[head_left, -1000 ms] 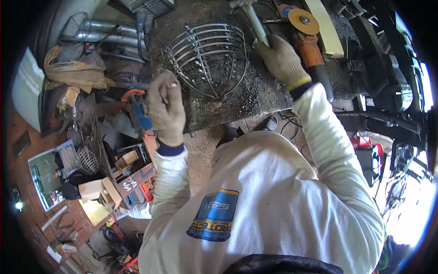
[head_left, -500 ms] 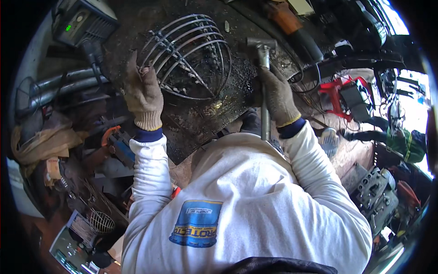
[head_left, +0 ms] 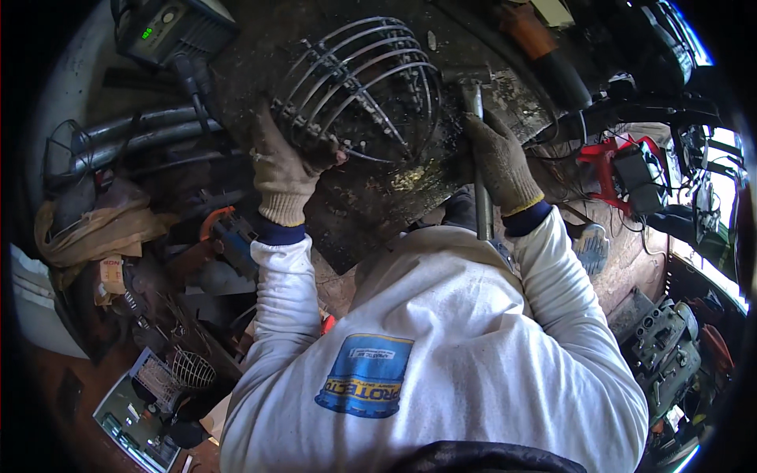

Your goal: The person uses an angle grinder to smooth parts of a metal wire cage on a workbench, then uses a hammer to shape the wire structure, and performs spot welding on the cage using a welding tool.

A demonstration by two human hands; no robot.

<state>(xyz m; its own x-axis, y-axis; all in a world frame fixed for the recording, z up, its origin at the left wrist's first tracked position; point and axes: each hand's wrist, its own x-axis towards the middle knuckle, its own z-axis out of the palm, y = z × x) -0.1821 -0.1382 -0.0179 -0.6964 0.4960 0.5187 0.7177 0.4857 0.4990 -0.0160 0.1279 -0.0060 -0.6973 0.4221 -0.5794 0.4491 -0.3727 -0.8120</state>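
Observation:
A rounded cage of curved metal bars (head_left: 359, 87) lies on the dark, grimy worktop (head_left: 347, 205), with cross strips joining the bars. My left hand (head_left: 288, 162), in a soiled knit glove, grips its near left rim; some of the fingers are hidden by the bars. To the right of the cage, my gloved right hand (head_left: 505, 162) is wrapped round the handle of a metal hammer (head_left: 482, 201). The hammer's head points away from me, near the cage's right side, and its handle end comes back toward my body.
A welding machine (head_left: 177, 35) with a lit green display stands at the far left. An orange and black power tool (head_left: 544, 51) lies far right. Metal pipes (head_left: 150, 134) lie left of the worktop. A red stand (head_left: 603, 173) is on the floor at right, among cables.
My left hand has moved in against the cage's near left rim and closed on it. The whole view has shifted a little. My right hand keeps its hold on the hammer.

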